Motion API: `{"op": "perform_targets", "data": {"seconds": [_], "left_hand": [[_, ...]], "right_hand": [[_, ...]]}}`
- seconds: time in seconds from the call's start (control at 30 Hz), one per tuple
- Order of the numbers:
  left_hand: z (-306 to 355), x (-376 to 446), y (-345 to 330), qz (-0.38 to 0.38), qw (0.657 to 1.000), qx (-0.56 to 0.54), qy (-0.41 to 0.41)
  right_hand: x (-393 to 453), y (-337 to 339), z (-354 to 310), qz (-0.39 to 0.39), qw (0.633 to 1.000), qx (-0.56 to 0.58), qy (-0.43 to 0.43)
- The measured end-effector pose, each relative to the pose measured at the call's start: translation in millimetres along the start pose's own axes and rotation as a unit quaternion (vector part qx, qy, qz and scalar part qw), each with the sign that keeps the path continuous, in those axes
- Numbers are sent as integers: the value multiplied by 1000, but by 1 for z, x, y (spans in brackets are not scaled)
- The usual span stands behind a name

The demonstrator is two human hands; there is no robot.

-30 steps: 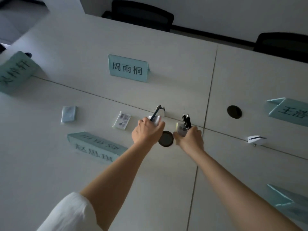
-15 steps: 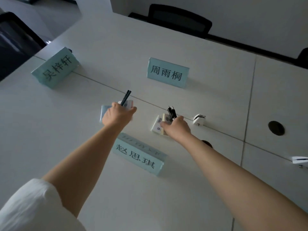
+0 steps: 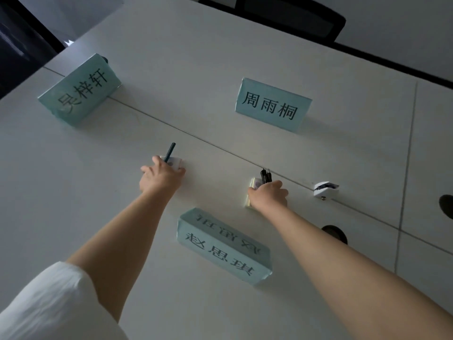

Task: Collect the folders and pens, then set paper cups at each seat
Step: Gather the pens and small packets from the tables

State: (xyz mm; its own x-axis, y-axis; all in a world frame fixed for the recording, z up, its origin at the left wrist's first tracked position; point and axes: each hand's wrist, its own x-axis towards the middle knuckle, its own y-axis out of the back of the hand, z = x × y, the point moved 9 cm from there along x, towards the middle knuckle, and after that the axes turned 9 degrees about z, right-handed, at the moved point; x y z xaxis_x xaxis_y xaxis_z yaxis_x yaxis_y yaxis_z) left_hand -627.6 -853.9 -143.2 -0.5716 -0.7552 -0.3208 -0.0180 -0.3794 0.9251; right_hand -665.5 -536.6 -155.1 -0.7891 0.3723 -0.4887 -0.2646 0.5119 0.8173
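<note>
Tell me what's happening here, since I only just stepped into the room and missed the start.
A person is clearing a white meeting table. The left hand holds one dark pen and rests on a small white packet. The right hand holds a few dark pens and grips another small packet. Three teal name cards stand around. No paper cups are in view.

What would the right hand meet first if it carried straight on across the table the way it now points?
Probably the name card on the far side: the right hand, gripping dark pens, points roughly toward it. Only bare table shows between, though depth is hard to judge.
</note>
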Motion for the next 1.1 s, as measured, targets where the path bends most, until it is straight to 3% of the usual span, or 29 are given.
{"op": "perform_targets", "data": {"seconds": [0.27, 0.67, 0.93, 1.1], "left_hand": [[-5, 5, -17, -2, 1000, -8, 3], [-4, -30, 14, 4, 996, -91, 22], [26, -122, 68, 33, 986, -156, -52], [21, -203, 58, -12, 970, -224, -90]], "right_hand": [[3, -10, -5, 43, 995, -69, 53], [-19, 29, 24, -2, 998, -25, 63], [-89, 88, 51, 23, 991, 50, 119], [-135, 114, 98, 48, 985, 90, 138]]}}
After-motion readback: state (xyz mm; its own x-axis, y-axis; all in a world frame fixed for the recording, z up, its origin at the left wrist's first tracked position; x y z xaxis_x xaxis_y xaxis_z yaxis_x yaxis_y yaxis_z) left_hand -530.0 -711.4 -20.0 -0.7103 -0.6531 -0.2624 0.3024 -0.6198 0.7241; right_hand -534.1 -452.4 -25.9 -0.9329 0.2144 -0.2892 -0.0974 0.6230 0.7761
